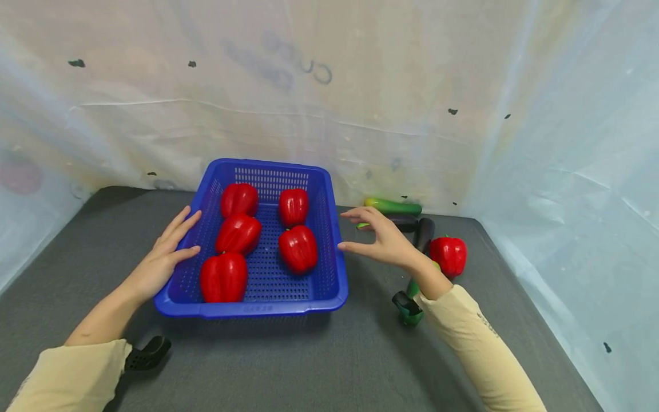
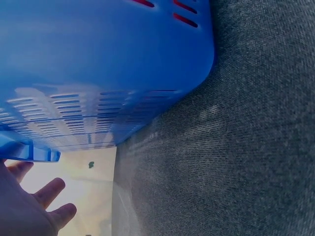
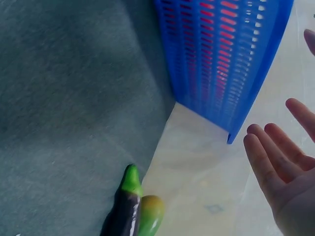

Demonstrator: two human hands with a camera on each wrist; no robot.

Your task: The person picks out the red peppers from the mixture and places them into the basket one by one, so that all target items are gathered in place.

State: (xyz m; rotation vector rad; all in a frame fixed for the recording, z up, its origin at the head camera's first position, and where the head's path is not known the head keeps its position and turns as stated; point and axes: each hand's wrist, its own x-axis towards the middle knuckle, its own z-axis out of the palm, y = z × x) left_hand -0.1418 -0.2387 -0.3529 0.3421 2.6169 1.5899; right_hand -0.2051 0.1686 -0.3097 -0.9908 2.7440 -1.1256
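Observation:
A blue plastic basket [image 1: 252, 309] with slotted walls stands on the dark grey table, and several red bell peppers [image 1: 223, 278] lie inside it. At the basket's left rim is my left hand [image 1: 161, 260], fingers spread and mostly straight; whether they press on the rim I cannot tell. My right hand [image 1: 381, 237] hovers just off the right rim, thumb and fingers apart, holding nothing. In the right wrist view its fingers [image 3: 266, 167] show clear of the basket wall [image 3: 211, 64].
Right of the basket lie an eggplant [image 1: 404, 222], a second dark eggplant [image 1: 425, 232], a green zucchini-like vegetable [image 1: 393, 206] and another red bell pepper [image 1: 449, 256]. A green vegetable [image 1: 410, 317] is partly hidden by the right wrist strap. Pale plastic sheeting [image 1: 391, 114] hangs behind the table.

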